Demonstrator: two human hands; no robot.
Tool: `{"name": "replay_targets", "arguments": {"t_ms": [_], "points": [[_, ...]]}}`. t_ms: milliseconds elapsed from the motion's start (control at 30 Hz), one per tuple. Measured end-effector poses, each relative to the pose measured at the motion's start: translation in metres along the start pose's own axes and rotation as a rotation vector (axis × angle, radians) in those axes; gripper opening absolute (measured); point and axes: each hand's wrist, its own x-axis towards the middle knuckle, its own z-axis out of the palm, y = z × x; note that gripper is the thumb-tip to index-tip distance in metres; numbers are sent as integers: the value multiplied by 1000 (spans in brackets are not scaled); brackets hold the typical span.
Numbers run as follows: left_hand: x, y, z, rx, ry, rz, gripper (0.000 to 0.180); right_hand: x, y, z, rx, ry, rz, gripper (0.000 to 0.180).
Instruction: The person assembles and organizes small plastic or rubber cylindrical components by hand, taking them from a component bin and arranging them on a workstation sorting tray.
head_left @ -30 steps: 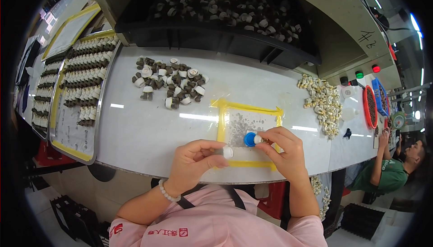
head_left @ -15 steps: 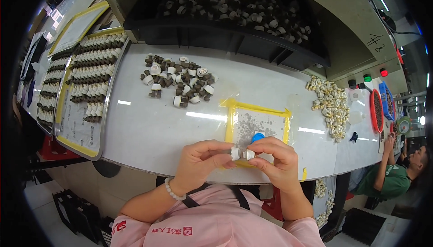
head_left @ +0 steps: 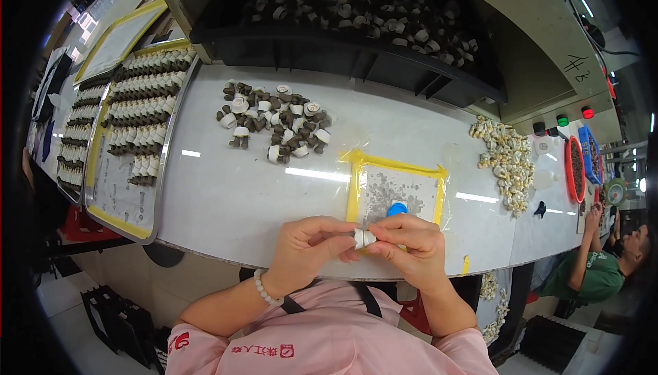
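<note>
My left hand (head_left: 312,246) and my right hand (head_left: 411,245) meet at the near edge of the white worktable (head_left: 240,197). Between their fingertips they pinch one small white cylindrical part (head_left: 362,239). Just beyond the hands lies a square patch framed in yellow tape (head_left: 396,190), with a small blue cap (head_left: 397,208) resting on it. A loose pile of small white and dark cylindrical parts (head_left: 274,123) lies further back on the table, left of the taped square.
A metal tray (head_left: 127,142) with rows of parts sits at the left. A dark bin full of parts (head_left: 356,15) stands behind the table. A heap of pale parts (head_left: 506,159) lies at the right, near a red bowl (head_left: 574,169). Another person (head_left: 603,265) sits at the far right.
Both hands have drawn back from the taped square toward the table's near edge. The white part is now held between both hands, and the blue cap stays on the square.
</note>
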Motion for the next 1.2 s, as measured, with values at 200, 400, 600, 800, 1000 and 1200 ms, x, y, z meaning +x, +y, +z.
{"name": "replay_targets", "arguments": {"t_ms": [200, 400, 600, 800, 1000, 1200], "points": [[1, 1, 0, -39, -20, -3, 19, -5, 2, 5, -2, 44, 6, 25], [0, 2, 2, -24, -62, -4, 19, -11, -1, 0, 90, 54, 38, 26], [-3, 2, 7, -1, -79, 27, 21, -27, 4, 3, 306, 99, 225, 28], [-3, 6, 4, 33, -98, -72, 19, -28, 5, -2, 174, 38, 122, 27], [-4, 3, 3, 31, -99, -51, 19, -28, 6, 2, 127, 49, 38, 25], [-2, 2, 0, 96, -114, -47, 18, -32, 11, 4, 82, 47, 29, 28]]}}
